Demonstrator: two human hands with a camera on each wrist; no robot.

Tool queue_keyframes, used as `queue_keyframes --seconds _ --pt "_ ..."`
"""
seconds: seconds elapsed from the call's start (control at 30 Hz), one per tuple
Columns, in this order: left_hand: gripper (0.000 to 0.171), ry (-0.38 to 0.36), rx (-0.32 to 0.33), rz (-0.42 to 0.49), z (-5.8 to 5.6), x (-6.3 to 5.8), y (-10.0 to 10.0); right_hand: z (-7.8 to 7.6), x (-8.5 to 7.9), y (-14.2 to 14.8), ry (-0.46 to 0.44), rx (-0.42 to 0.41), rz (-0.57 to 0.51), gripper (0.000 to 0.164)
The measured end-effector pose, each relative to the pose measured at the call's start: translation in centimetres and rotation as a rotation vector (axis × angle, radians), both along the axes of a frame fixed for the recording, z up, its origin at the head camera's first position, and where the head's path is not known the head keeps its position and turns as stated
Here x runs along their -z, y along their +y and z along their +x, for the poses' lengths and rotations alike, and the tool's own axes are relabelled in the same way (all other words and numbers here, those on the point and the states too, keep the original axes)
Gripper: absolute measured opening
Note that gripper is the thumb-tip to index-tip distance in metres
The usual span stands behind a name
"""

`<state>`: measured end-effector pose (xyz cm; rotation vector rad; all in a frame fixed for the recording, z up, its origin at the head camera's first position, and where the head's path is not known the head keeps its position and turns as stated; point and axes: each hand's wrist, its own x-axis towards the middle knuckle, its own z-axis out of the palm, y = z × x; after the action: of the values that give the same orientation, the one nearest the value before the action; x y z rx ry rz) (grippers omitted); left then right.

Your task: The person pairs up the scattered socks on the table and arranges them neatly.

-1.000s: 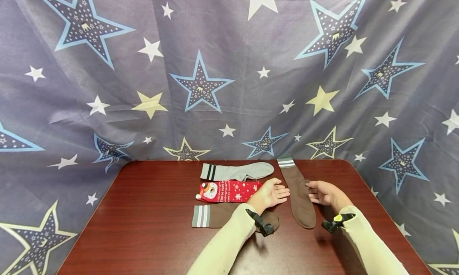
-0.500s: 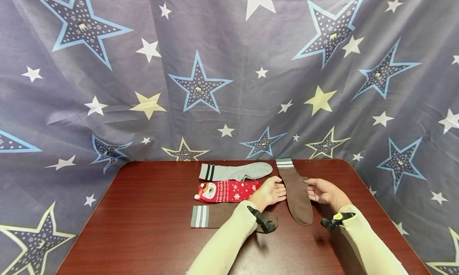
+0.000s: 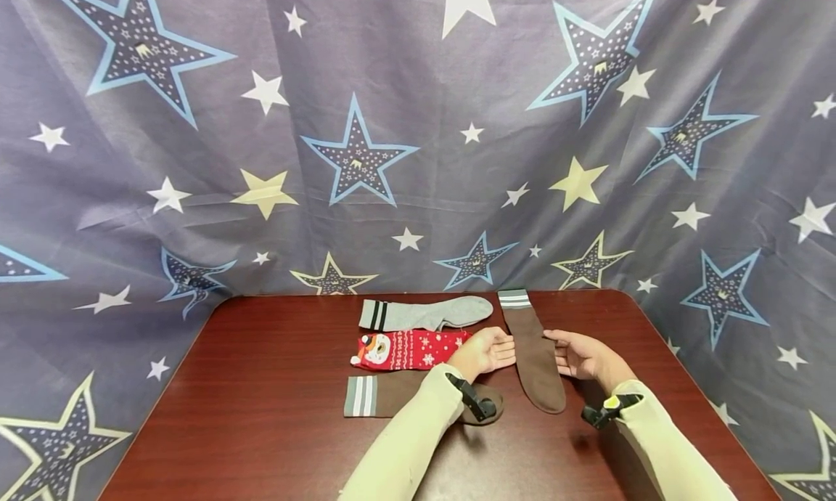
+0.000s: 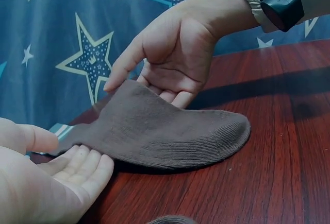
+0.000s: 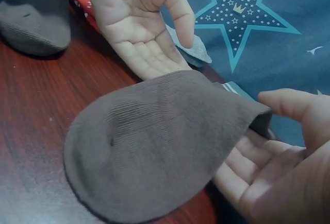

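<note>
A brown sock [image 3: 537,356] with a grey cuff and white stripes lies lengthwise between the two hands, toe towards the person. From its left side the left hand [image 3: 486,352] reaches palm up, straight fingertips at the sock's edge; in the left wrist view those fingers [image 4: 95,167] slip under it. On the other side is the right hand [image 3: 584,354], fingers under the heel part and partly hidden by it, thumb apart from them at the edge. The heel part stands raised in the left wrist view. In the right wrist view the sock's toe [image 5: 118,167] points away from the right hand.
Left of the hands, a grey sock [image 3: 424,314] with black bands, a red patterned sock [image 3: 411,350] and another brown striped sock [image 3: 398,396] lie in a column. The left forearm covers part of that brown sock. A star-patterned cloth [image 3: 261,145] hangs behind the table [image 3: 261,428].
The brown sock between the hands shifts slightly left in view, along with the whole scene. The right hand's thumb moves a little further in over its heel edge. The left hand stays beside it.
</note>
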<state>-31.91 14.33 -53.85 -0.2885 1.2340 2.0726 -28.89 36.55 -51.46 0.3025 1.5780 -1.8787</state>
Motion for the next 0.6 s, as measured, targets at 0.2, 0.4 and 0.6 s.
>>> queue_keyframes --seconds 0.2,0.4,0.6 --pt "0.050 0.001 0.012 -0.005 0.2 -0.3 0.0 0.1 0.2 -0.2 0.016 -0.015 -0.015 0.032" --pt "0.049 -0.004 -0.022 -0.034 -0.3 0.3 0.5 0.4 0.2 -0.4 -0.006 -0.014 -0.061 0.035" --pt "0.041 0.002 -0.057 -0.005 -5.6 8.4 2.6 0.7 0.3 -0.7 0.014 -0.046 -0.088 0.034"
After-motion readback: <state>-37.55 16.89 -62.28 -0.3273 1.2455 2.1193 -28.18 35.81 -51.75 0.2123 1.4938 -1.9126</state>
